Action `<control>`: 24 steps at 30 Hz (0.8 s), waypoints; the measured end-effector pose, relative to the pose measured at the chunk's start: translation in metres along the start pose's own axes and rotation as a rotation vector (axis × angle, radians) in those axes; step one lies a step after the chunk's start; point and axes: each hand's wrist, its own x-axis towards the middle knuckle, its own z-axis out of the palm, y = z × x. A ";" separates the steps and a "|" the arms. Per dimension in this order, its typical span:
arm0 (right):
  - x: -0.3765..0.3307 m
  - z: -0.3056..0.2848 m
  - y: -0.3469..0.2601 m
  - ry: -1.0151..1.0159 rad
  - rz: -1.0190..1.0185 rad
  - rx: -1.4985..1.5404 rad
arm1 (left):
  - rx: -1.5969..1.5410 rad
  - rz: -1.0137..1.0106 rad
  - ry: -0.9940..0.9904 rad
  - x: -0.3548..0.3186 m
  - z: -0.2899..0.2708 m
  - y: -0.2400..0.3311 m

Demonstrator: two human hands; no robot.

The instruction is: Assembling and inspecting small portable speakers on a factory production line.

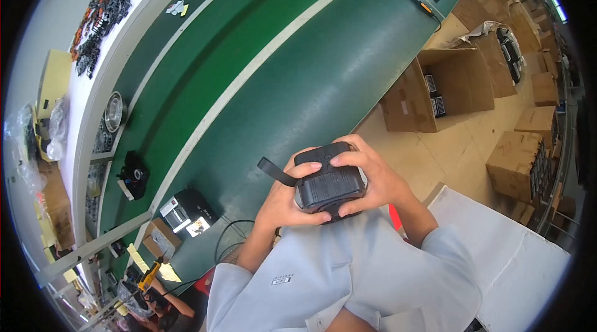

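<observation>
Close in front of my body I hold a black boxy plastic device [331,187] with ribbed sides and rounded edges. My left hand [285,204] grips its left side, thumb along the near edge and fingers over the top. Around the right side wraps my right hand [380,177], its fingers also on the top face. A short black strap [275,171] sticks out from the device beyond my left fingers. The device's underside is hidden.
A green workbench [298,83] runs alongside a green conveyor. At left stand a black-and-silver device [186,212], a small cardboard box [160,238] and another black device [132,175]. An open carton [404,108] is on the right. A co-worker's hand holds a yellow tool [150,275].
</observation>
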 end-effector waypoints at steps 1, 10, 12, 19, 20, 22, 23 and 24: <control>0.000 0.000 -0.001 0.000 0.003 0.000 | -0.003 0.053 -0.020 0.001 -0.001 -0.001; -0.001 0.003 -0.001 -0.075 0.058 -0.058 | -0.029 0.046 -0.031 -0.003 -0.005 -0.005; -0.002 0.004 0.001 -0.037 0.076 -0.027 | -0.019 0.039 -0.028 -0.004 -0.005 -0.006; 0.000 0.000 0.004 -0.080 0.102 -0.051 | -0.004 0.030 -0.020 -0.002 -0.007 -0.012; 0.001 0.001 0.004 -0.080 0.101 -0.054 | -0.003 0.029 -0.020 -0.003 -0.007 -0.013; 0.003 0.000 0.005 -0.084 0.100 -0.055 | -0.010 0.025 -0.013 -0.002 -0.007 -0.014; 0.004 0.000 0.007 -0.080 0.105 -0.050 | -0.016 0.022 -0.008 -0.002 -0.007 -0.015; 0.005 0.000 0.008 -0.076 0.111 -0.044 | -0.017 0.020 -0.004 -0.002 -0.007 -0.016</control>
